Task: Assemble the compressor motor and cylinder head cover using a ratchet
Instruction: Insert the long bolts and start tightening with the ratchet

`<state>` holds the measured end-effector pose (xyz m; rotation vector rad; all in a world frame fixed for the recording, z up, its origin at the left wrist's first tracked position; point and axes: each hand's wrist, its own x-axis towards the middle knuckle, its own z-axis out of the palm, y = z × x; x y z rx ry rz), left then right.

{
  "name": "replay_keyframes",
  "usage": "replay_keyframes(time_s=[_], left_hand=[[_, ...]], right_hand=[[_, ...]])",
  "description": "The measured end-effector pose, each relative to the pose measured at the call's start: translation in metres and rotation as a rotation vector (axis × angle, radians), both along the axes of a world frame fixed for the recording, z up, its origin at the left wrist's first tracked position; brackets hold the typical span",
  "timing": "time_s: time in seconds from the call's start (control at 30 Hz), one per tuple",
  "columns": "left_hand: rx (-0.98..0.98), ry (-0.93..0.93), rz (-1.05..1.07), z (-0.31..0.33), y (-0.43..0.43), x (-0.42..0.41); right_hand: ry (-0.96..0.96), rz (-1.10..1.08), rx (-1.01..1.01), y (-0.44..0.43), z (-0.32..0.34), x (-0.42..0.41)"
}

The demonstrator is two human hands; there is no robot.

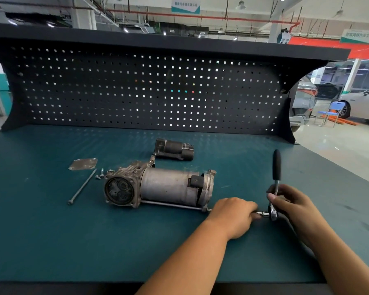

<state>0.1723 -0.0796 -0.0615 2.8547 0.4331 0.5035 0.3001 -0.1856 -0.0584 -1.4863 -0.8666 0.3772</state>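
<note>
The grey compressor motor (168,186) lies on its side on the green bench mat, its open round cylinder end facing left. A long bolt (170,205) runs along its near side. At the bolt's right end, my left hand (232,216) grips the ratchet's extension bar. My right hand (290,203) holds the ratchet (275,184) near its head, the black handle pointing away from me. The flat cylinder head cover (83,164) lies apart at the left. A second long bolt (82,186) and two small screws (100,174) lie beside it.
A smaller dark motor unit (175,149) sits behind the compressor. A black pegboard (136,90) closes the back of the bench. The green mat (51,241) stretches to the near edge. Parked cars and a blue chair stand on the floor at the far right.
</note>
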Motion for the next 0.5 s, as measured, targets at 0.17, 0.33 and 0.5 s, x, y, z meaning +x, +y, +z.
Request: replay_keyframes(time_s=[0.17, 0.33, 0.5], left_hand=[[0.001, -0.001, 0.025, -0.002, -0.002, 0.002], [0.044, -0.029, 0.015, -0.003, -0.001, 0.001], [0.060, -0.046, -0.015, -0.004, -0.003, 0.001]], right_hand=[[-0.110, 0.091, 0.085, -0.016, 0.005, -0.004], [-0.206, -0.232, -0.218, 0.009, 0.003, -0.008], [-0.135, -0.183, -0.198, 0.006, -0.001, -0.002]])
